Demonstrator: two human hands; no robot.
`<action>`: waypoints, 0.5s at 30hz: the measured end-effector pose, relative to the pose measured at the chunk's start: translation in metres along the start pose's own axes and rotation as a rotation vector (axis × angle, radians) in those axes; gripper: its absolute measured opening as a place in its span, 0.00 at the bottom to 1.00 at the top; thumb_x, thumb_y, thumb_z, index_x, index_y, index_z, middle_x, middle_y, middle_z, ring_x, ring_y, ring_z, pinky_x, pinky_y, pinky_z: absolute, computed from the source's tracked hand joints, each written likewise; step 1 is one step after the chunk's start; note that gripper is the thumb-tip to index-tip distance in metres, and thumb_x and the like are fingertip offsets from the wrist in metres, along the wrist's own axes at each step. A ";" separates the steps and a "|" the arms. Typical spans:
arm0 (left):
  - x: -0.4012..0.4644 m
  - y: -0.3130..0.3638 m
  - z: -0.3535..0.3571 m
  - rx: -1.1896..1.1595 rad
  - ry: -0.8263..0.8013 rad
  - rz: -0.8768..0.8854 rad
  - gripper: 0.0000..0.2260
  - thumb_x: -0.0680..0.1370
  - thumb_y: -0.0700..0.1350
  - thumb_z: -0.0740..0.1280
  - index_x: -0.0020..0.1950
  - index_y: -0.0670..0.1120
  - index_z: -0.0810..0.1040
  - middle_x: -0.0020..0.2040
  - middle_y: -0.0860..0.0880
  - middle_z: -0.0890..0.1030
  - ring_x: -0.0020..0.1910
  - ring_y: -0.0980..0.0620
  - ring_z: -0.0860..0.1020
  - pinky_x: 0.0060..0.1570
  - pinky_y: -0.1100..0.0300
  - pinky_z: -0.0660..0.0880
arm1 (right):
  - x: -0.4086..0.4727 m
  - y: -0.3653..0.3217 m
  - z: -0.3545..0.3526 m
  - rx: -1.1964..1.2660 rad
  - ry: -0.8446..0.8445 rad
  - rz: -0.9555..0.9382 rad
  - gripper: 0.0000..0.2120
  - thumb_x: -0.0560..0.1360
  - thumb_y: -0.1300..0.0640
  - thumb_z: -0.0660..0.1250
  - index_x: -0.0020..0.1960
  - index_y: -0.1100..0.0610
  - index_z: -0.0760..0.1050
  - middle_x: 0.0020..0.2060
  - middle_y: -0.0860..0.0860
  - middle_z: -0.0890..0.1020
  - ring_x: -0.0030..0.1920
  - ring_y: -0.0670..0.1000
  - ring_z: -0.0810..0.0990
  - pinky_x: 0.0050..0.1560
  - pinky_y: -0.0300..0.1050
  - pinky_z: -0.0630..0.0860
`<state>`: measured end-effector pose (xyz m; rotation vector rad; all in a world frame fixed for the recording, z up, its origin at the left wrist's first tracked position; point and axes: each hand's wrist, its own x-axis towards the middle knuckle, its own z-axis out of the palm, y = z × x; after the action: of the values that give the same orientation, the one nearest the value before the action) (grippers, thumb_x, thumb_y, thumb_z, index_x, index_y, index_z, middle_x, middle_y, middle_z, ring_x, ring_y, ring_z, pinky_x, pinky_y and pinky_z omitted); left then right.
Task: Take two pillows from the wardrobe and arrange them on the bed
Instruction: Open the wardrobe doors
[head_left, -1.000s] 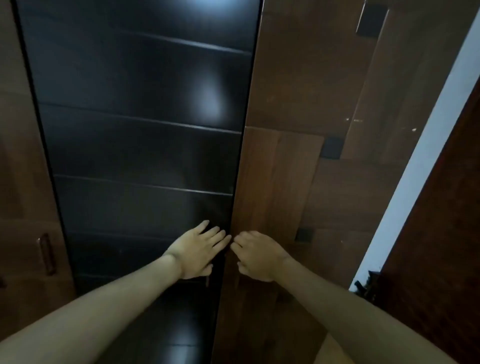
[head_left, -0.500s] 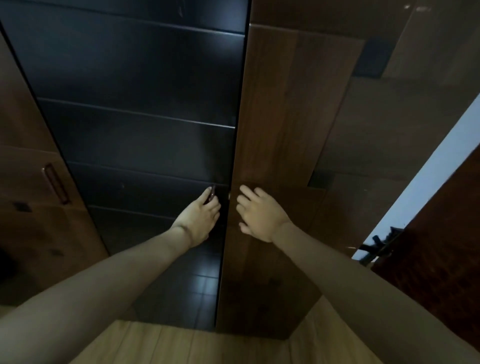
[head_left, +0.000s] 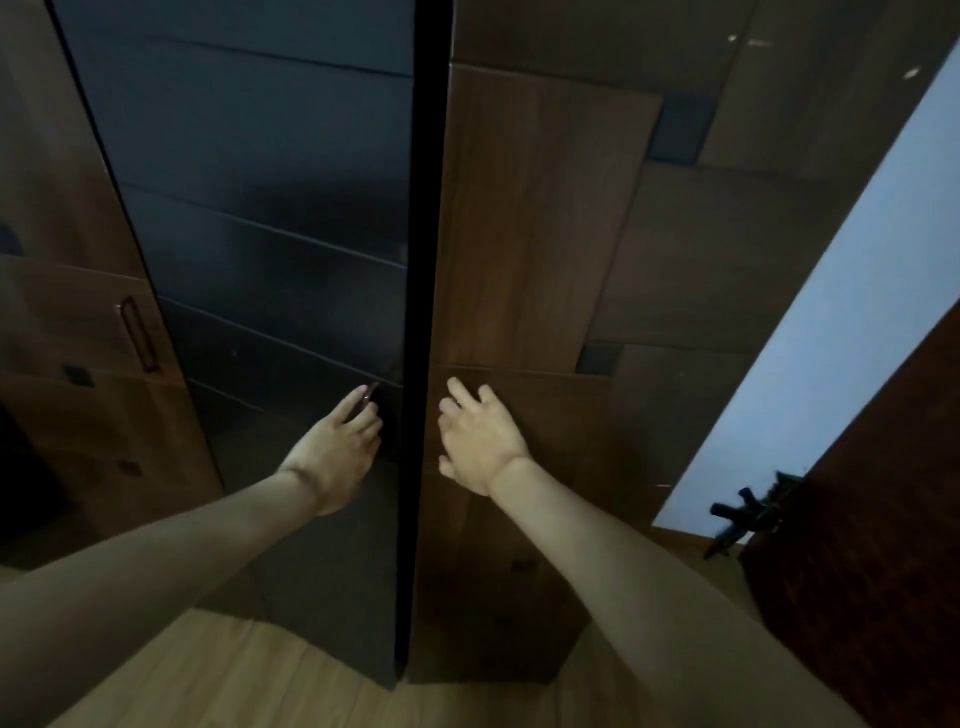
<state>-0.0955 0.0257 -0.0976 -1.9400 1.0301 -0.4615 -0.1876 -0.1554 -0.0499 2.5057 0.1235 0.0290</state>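
No pillows show from my head camera; I see only the wardrobe (head_left: 519, 234), with a thin dark gap between its black door (head_left: 270, 208) and brown door (head_left: 540, 218). My left hand (head_left: 337, 452) rests its grip at the black door's inner edge, fingers curled round a small handle (head_left: 370, 393). My right hand (head_left: 480, 439) lies flat, grip open, on the brown door just beside the gap. Bare wooden floor (head_left: 249, 670) spreads below the doors.

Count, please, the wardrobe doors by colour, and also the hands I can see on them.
Black doors: 1, the black door
Brown doors: 1, the brown door
Hands: 2, left hand, right hand
Total: 4
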 end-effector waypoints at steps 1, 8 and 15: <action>-0.010 0.003 0.001 0.003 0.000 -0.006 0.29 0.82 0.55 0.54 0.80 0.41 0.62 0.81 0.37 0.60 0.81 0.36 0.50 0.75 0.33 0.32 | -0.006 -0.004 0.000 0.000 -0.002 0.015 0.30 0.81 0.40 0.57 0.71 0.61 0.72 0.73 0.56 0.70 0.79 0.60 0.53 0.70 0.61 0.63; -0.098 0.011 0.004 -0.010 -0.026 0.013 0.28 0.84 0.48 0.54 0.81 0.37 0.55 0.81 0.33 0.55 0.80 0.30 0.48 0.75 0.28 0.39 | -0.068 -0.039 -0.022 -0.023 -0.057 0.046 0.31 0.81 0.40 0.54 0.73 0.62 0.71 0.73 0.59 0.69 0.79 0.60 0.52 0.71 0.63 0.60; -0.188 0.002 -0.020 -0.406 0.054 0.131 0.21 0.82 0.47 0.60 0.72 0.38 0.73 0.70 0.34 0.74 0.69 0.33 0.71 0.73 0.34 0.60 | -0.146 -0.097 -0.074 0.130 -0.106 0.152 0.10 0.71 0.53 0.68 0.40 0.60 0.83 0.41 0.61 0.84 0.48 0.64 0.81 0.51 0.60 0.80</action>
<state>-0.2201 0.1662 -0.0753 -2.2022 1.3586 -0.2436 -0.3442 -0.0481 -0.0461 2.6352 -0.1128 -0.0515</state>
